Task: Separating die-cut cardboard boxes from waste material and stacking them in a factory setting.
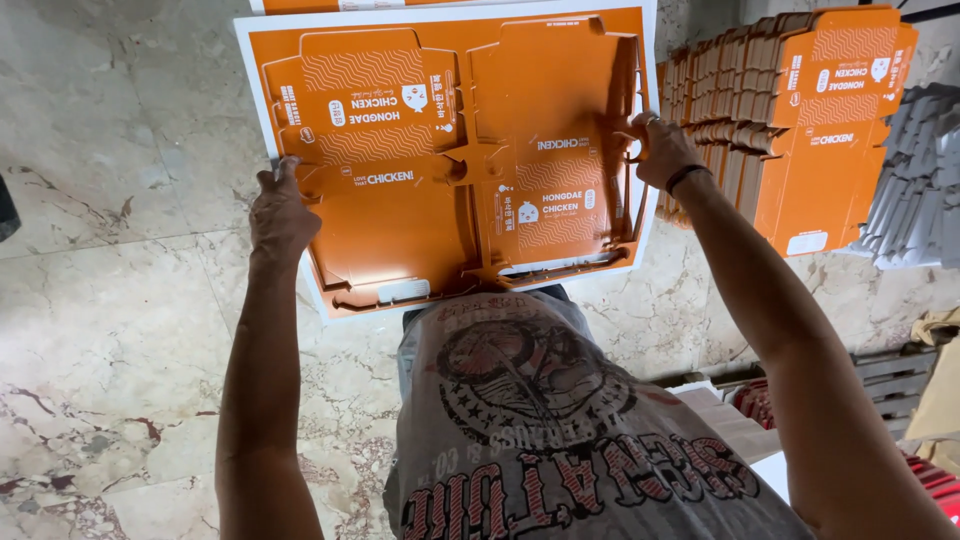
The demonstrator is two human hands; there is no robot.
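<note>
A large orange die-cut cardboard sheet with white borders and printed box blanks is held out in front of me, above the marble floor. My left hand grips its left edge. My right hand grips its right edge, with a dark band on the wrist. The sheet's near edge hangs over my grey printed shirt. Another sheet of the same kind peeks out beyond its far edge.
A tall stack of flat orange box blanks lies on the floor to the right. Grey stacked material sits at the far right. A wooden pallet edge and red items are at the lower right. Marble floor spreads to the left.
</note>
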